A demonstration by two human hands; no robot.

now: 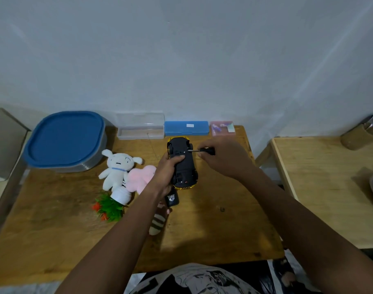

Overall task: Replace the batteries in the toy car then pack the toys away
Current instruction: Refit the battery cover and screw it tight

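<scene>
A yellow toy car (pixel 184 166) is held upside down above the wooden table (pixel 223 219), its black underside facing me. My left hand (pixel 167 172) grips the car's left side, thumb across the chassis. My right hand (pixel 220 157) holds a small black-handled screwdriver (pixel 204 150) sideways, its metal tip touching the underside near the far end of the car. A white plush dog (pixel 117 166), a pink plush (pixel 141 179) and a striped plush (pixel 158 223) lie to the left and below my left arm.
A blue-lidded grey container (pixel 65 141) sits at back left. Along the wall stand a clear case (pixel 141 128), a blue case (pixel 186 128) and a small pink box (pixel 222 128). A toppled fake plant (pixel 113 203), a black remote (pixel 172 198); a second table (pixel 330 187) at right.
</scene>
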